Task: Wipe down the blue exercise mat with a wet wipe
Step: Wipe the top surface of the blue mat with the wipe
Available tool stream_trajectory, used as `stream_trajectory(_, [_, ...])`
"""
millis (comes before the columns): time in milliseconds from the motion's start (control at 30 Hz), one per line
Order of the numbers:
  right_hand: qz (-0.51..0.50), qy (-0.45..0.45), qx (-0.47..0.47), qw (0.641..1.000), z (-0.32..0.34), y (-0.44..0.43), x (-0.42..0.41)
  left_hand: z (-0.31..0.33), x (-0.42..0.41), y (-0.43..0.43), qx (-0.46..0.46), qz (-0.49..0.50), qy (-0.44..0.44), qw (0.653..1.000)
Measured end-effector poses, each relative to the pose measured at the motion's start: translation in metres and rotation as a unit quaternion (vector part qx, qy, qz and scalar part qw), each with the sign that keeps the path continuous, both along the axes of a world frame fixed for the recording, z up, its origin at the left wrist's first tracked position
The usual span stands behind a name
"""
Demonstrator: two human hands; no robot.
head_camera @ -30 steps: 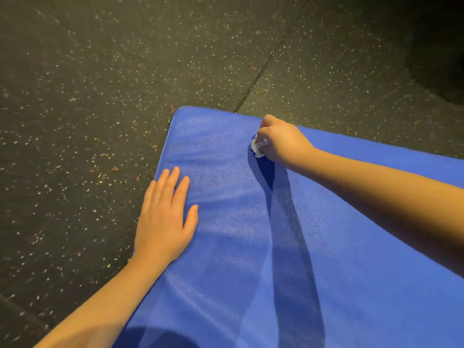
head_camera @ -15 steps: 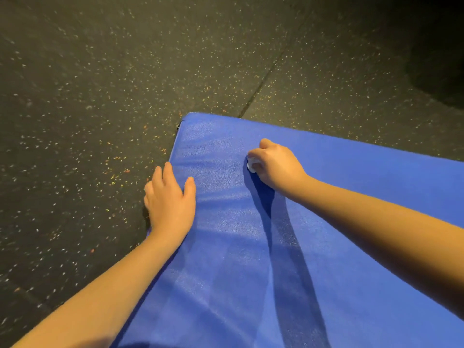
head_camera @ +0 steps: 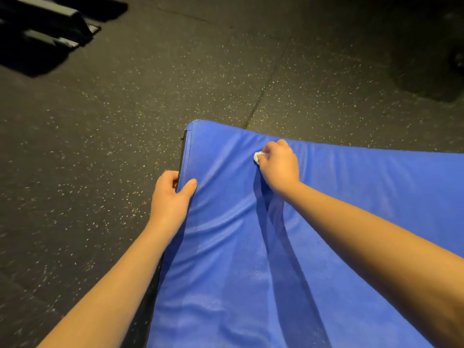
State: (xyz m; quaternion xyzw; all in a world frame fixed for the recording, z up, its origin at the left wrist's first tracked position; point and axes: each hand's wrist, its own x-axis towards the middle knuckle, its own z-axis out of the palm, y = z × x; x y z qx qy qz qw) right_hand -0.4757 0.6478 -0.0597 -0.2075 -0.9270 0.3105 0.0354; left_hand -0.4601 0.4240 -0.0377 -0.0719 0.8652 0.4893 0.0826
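**Wipe pressed to blue mat while other hand grips its edge**

A person's right hand [head_camera: 280, 167] clenches a small wad of white wet wipe [head_camera: 258, 156] against the top of a blue exercise mat [head_camera: 351, 197], near the mat's far left corner. Only a scrap of the wipe shows, poking out at the left of the curled fingers and touching the blue cover. The rest is hidden inside the fist. The right forearm reaches in from the near right and throws a long dark shadow down the mat toward the near side.

The left hand [head_camera: 170, 194] grasps the mat's left edge, a little nearer than the corner and to the left of the wipe. Its thumb lies on the blue top and its fingers wrap over the side, where a black border strip [head_camera: 181, 156] runs along the mat. The two hands are apart, and the cover gathers in soft folds between them. A faint sheen shows on the nearer part of the mat.

The mat lies on a dark rubber floor [head_camera: 100, 121] flecked with pale and orange specks, and a seam [head_camera: 266, 86] in the floor runs away from the mat's far edge. At the far left, blurred dark equipment [head_camera: 50, 28] with pale grey edges sits on the floor, and a shape [head_camera: 439, 59] at the far right is too dim to make out
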Motion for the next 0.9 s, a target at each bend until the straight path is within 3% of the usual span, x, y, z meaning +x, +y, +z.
stream_trajectory(133, [0.031,0.079,-0.060,0.995,0.011,-0.026,0.017,0.005,0.012,-0.004,0.007,-0.020,0.024,0.999])
stream_trajectory(200, [0.032,0.073,-0.061,0.995,0.015,-0.016,0.011,0.008,0.017,-0.005,0.019,-0.019,0.028,0.999])
stream_trajectory(367, [-0.196,0.028,-0.108,0.974,0.024,-0.003,-0.033,0.019,0.026,0.002,0.038,-0.014,0.038,0.998])
stream_trajectory(567, [-0.006,0.146,-0.120,0.982,0.043,-0.046,-0.008,0.022,0.033,-0.001,0.040,-0.010,0.052,0.998])
stream_trajectory(733, [-0.085,0.072,-0.137,0.984,0.043,-0.037,-0.027,0.022,0.031,0.003,0.025,-0.013,0.059,0.998])
stream_trajectory(900, [0.139,0.166,-0.088,0.972,0.078,-0.094,-0.019,0.023,0.033,-0.001,0.027,-0.010,0.064,0.998])
